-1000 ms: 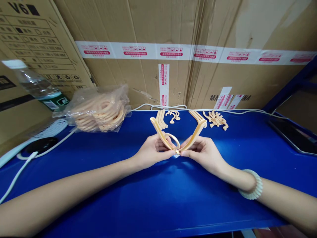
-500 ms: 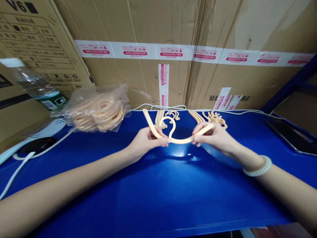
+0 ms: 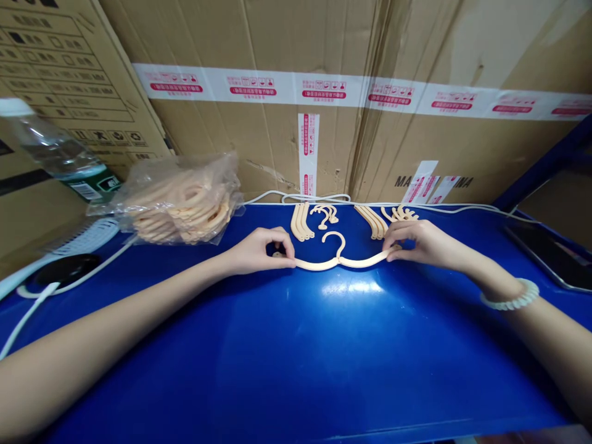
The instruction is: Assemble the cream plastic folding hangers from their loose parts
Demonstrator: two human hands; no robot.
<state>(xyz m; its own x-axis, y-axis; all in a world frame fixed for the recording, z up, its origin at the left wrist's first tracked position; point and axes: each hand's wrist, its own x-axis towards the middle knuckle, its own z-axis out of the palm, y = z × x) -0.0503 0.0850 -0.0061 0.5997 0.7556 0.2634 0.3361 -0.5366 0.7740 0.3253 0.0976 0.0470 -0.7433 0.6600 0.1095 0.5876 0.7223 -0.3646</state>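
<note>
A cream plastic hanger [image 3: 340, 259] with a small hook lies spread out flat on the blue table [image 3: 296, 364]. My left hand [image 3: 259, 250] pinches its left arm end. My right hand [image 3: 419, 242], with a bead bracelet on the wrist, pinches its right arm end. Just behind the hanger lie loose cream parts: a bundle of left arms [image 3: 300, 222], a few hooks [image 3: 326, 214], a bundle of right arms [image 3: 372, 222] and more hooks [image 3: 401, 213].
A clear bag of cream hangers [image 3: 182, 200] sits at the back left beside a water bottle [image 3: 60, 154]. White cables [image 3: 28, 311] and a black puck [image 3: 69, 269] lie at the left. A dark tablet [image 3: 550, 253] rests at the right. Cardboard boxes [image 3: 324, 92] wall the back.
The hanger's two arms were folded up in a V between my hands; I have swung them outward and lowered the hanger flat onto the table, farther from me.
</note>
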